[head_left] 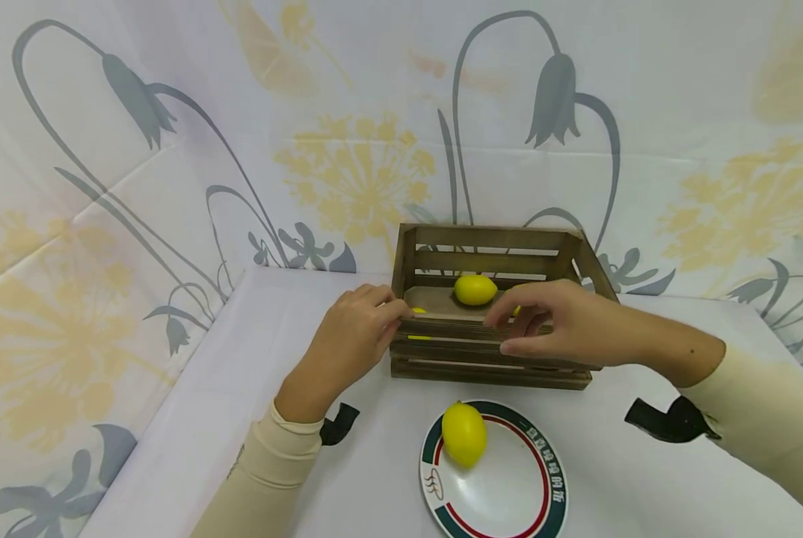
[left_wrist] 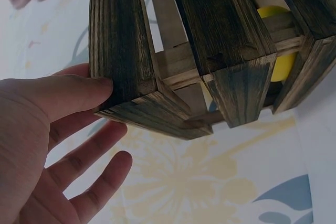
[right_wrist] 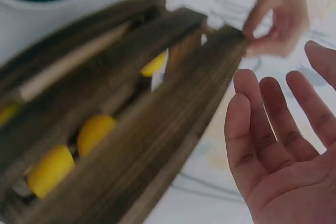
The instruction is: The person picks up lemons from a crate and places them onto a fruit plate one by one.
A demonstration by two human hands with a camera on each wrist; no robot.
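Note:
A brown slatted wooden crate (head_left: 489, 371) stands on the white table. My left hand (head_left: 348, 344) pinches its front left top corner; in the left wrist view the thumb (left_wrist: 86, 95) lies on the upper slat with the index finger behind it. My right hand (head_left: 563, 321) hovers over the crate's front edge, holding nothing, its fingers loosely bent and apart from the thumb. Inside the crate one yellow lemon (head_left: 475, 290) shows whole. Further lemons (right_wrist: 51, 171) show between the slats in the right wrist view, partly hidden.
In front of the crate lies a white plate (head_left: 502, 501) with a green and red rim. Another lemon (head_left: 464, 433) sits on its upper left part. A floral cloth backdrop (head_left: 374, 75) rises close behind the crate.

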